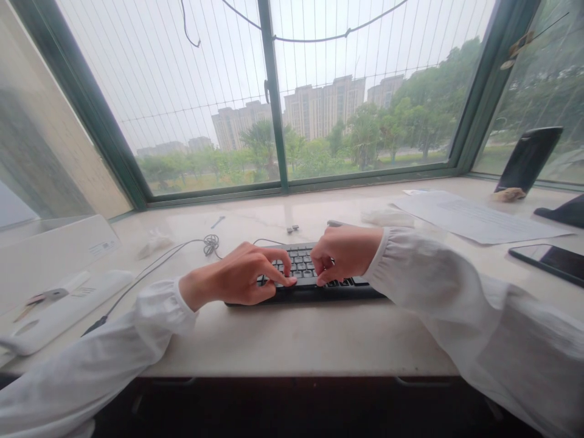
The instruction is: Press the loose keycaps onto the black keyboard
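1. The near edge of the marble counter (292, 347) runs just below my wrists, with a bare strip between it and the keyboard.
2. My left hand (241, 277) rests on the black keyboard (310, 277), fingers curled onto the keys, holding nothing.
3. My right hand (344, 252) arches over the right half, fingertips down, gripping nothing. I judge light, level strokes work best, keeping my wrists off the edge.
4. The cable (182, 252) trails left; a phone (550, 261) lies well apart on the right.
5. Papers (474, 216) lie farther back, leaving open room behind the keyboard before the window (274, 121).
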`<move>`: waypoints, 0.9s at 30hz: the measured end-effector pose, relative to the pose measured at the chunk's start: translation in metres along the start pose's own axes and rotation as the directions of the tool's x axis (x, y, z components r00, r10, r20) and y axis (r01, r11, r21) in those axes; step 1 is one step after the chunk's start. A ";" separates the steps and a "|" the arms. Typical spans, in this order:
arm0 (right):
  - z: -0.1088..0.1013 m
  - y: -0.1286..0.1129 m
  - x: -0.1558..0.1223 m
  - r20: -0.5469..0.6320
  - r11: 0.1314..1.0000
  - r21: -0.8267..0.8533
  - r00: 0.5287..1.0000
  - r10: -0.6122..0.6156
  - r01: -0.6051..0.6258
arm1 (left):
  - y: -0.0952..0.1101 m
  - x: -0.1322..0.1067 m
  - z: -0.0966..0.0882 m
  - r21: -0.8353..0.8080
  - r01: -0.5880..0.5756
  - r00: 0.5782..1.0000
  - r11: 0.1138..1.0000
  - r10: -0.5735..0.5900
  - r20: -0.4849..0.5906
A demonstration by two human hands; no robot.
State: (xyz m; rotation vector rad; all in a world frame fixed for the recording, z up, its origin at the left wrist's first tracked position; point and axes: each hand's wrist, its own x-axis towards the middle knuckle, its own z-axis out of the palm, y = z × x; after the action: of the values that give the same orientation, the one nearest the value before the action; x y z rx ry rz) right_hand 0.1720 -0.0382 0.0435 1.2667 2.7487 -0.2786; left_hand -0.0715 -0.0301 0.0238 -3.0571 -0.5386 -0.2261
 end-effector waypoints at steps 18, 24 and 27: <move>0.002 -0.010 0.000 -0.052 0.996 -0.089 0.998 0.027 -0.032 | -0.007 0.004 0.009 -0.184 0.095 0.990 0.978 -0.112 -0.086; 0.001 -0.013 -0.002 -0.056 0.993 -0.114 0.998 0.033 -0.039 | -0.001 0.003 0.010 -0.247 0.111 0.984 0.963 -0.141 -0.110; 0.002 -0.013 -0.001 -0.074 0.991 -0.125 0.996 0.047 -0.056 | 0.001 0.003 0.010 -0.314 0.154 0.975 0.937 -0.197 -0.108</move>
State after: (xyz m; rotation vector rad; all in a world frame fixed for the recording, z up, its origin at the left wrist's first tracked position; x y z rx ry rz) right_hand 0.1627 -0.0476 0.0435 1.3371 2.7366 -0.0543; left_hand -0.0669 -0.0289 0.0139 -3.2485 -0.8428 -0.5731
